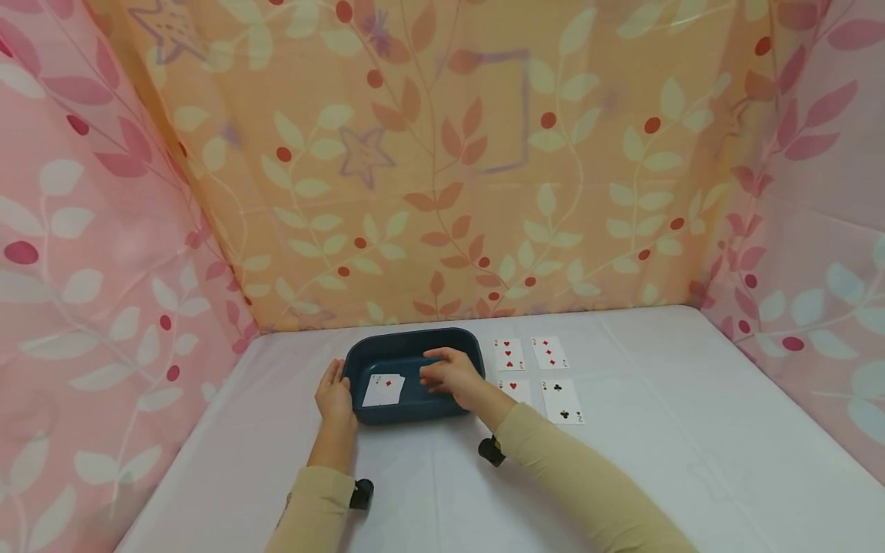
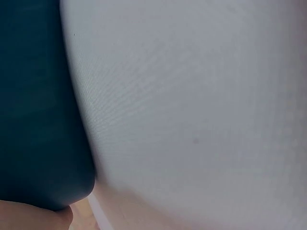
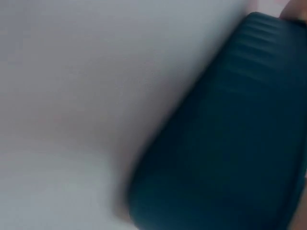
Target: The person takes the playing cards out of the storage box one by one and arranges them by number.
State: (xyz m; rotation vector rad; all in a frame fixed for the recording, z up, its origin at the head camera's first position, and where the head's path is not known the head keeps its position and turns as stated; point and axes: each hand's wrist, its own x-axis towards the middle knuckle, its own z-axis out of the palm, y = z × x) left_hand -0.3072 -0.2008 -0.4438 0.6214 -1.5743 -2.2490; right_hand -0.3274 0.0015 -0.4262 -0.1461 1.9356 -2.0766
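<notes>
A dark blue rectangular tray (image 1: 408,415) stands on the white table. Against the outside of its left wall rests my left hand (image 1: 335,395), fingers lying along the wall. My right hand (image 1: 456,376) is over the right part of the tray, fingers loosely spread and pointing left, with nothing visible between them. Inside the tray, at the left, overlapping playing cards (image 1: 382,390) lie face up, a diamond card on top. Both wrist views show the tray's outer wall (image 2: 38,110) (image 3: 225,143) close up; the right one is blurred.
Right of the tray, playing cards lie face up in two rows: a three of hearts (image 1: 508,355) and three of diamonds (image 1: 549,352) behind, a heart card (image 1: 515,390) partly covered by my right wrist and a two of clubs (image 1: 562,402) in front. Patterned cloth (image 1: 442,192) encloses the table.
</notes>
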